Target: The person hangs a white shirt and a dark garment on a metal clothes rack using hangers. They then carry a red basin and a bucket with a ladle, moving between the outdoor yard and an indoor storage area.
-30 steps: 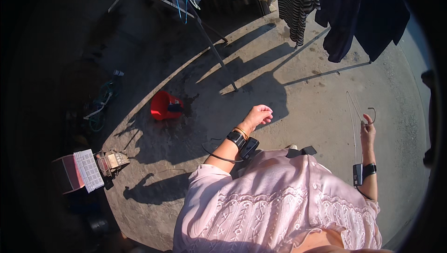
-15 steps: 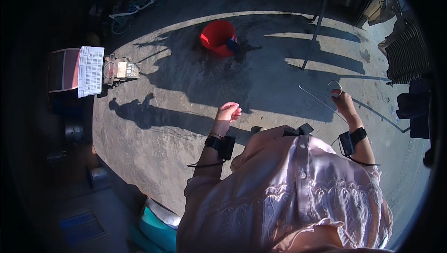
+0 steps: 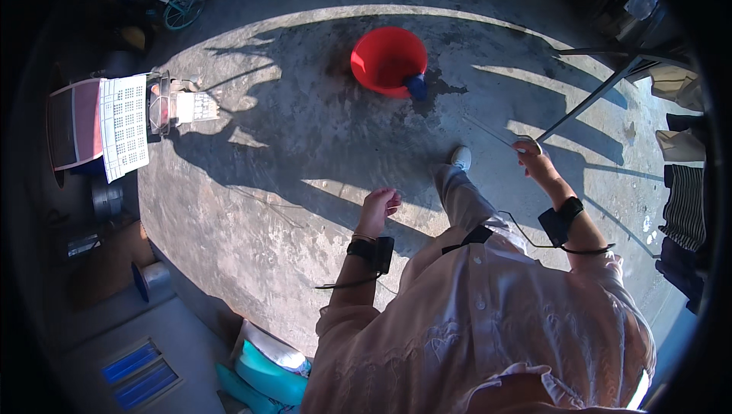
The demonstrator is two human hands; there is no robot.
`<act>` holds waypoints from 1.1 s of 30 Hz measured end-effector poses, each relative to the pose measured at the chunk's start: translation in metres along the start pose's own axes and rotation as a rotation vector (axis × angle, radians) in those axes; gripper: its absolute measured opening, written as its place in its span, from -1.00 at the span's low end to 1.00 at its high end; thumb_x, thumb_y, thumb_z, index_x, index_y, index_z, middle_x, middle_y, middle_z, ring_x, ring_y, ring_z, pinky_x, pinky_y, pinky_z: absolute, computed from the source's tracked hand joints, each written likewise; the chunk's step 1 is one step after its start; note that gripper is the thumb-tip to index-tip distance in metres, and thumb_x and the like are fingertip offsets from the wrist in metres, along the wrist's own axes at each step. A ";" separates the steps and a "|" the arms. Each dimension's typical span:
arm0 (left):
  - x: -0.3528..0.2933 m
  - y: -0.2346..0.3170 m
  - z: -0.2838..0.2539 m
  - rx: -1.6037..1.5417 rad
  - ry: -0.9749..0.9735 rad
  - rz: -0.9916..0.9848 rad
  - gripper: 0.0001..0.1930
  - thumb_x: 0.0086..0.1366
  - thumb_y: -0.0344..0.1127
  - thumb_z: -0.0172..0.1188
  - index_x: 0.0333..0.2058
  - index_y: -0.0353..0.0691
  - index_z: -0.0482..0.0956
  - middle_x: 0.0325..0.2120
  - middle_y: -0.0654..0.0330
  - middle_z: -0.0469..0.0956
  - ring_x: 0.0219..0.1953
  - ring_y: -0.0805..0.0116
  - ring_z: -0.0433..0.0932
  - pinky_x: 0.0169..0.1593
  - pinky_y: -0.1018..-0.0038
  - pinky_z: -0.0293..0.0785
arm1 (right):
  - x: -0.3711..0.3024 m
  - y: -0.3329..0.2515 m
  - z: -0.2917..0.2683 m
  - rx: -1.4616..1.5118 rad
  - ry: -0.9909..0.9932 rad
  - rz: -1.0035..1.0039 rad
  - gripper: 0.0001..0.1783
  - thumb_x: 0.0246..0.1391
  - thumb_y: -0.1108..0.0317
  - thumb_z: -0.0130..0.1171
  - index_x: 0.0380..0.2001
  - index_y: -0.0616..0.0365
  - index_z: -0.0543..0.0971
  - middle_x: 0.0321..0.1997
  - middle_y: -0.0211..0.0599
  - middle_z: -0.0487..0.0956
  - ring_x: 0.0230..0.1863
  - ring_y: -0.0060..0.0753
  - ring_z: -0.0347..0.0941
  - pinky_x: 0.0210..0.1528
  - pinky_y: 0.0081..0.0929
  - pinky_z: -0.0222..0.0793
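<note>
My right hand [image 3: 536, 159] is closed around a thin wire clothes hanger [image 3: 492, 133], whose hook end shows at the fingers. One thin side of the hanger points away to the left, above the floor. My left hand [image 3: 377, 210] is held in front of my body with its fingers curled in; nothing shows in it. Ahead on the floor stands a red bucket [image 3: 364, 62], apart from both hands. Something dark blue, perhaps a cloth [image 3: 415, 87], hangs over its near right rim.
To the right, clothes [image 3: 683, 208] hang beside a metal pole frame [image 3: 587, 97]. At the left stands a red vehicle with a white crate [image 3: 124, 128]. A bicycle [image 3: 185, 10] is at the far left. Teal cushion-like things [image 3: 268, 374] lie near left. Wet patches mark the concrete [image 3: 431, 101].
I have stepped forward and turned a little; one shoe now shows. The red bucket appears nearer my right side. The hanger stays in my right hand, now seen more edge-on.
</note>
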State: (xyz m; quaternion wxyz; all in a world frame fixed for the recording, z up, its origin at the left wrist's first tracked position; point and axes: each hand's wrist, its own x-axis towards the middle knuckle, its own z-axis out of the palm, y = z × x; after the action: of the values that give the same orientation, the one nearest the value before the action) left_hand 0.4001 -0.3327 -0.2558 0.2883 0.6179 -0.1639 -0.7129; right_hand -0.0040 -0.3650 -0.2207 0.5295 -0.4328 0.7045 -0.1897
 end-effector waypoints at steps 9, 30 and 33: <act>0.281 0.077 0.054 0.214 0.069 -0.059 -0.62 0.06 -0.28 0.15 -0.12 -0.25 0.42 -0.25 0.18 0.50 -0.23 0.44 0.44 -0.18 0.49 0.32 | 0.164 -0.081 0.038 0.008 -0.101 0.112 -0.75 0.08 0.35 -0.08 -0.21 0.01 0.55 -0.51 -0.46 0.42 -0.58 -0.64 0.29 -0.57 -0.64 0.29; 0.617 0.057 0.120 0.786 0.237 0.105 -0.42 -0.04 0.00 0.20 -0.22 -0.46 0.41 -0.22 -0.18 0.46 -0.14 -0.02 0.45 -0.13 0.28 0.36 | 0.258 -0.059 0.163 0.401 0.341 0.529 -0.79 0.06 0.44 -0.10 -0.30 0.22 0.51 -0.54 -0.44 0.38 -0.59 -0.67 0.22 -0.54 -0.69 0.19; 0.620 0.061 0.109 0.632 0.178 0.074 -0.52 -0.01 -0.13 0.17 -0.20 -0.41 0.40 -0.22 -0.12 0.47 -0.19 0.03 0.48 -0.15 0.30 0.39 | 0.262 -0.060 0.167 0.423 0.358 0.461 -0.78 0.06 0.42 -0.11 -0.30 0.22 0.50 -0.54 -0.44 0.38 -0.58 -0.66 0.22 -0.53 -0.68 0.20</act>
State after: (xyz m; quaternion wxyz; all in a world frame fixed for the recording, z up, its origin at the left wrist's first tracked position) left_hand 0.2632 -0.7746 -0.6875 0.1212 0.7302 -0.3737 -0.5590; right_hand 0.1554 -0.5782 -0.3910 0.5044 -0.1036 0.8103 -0.2797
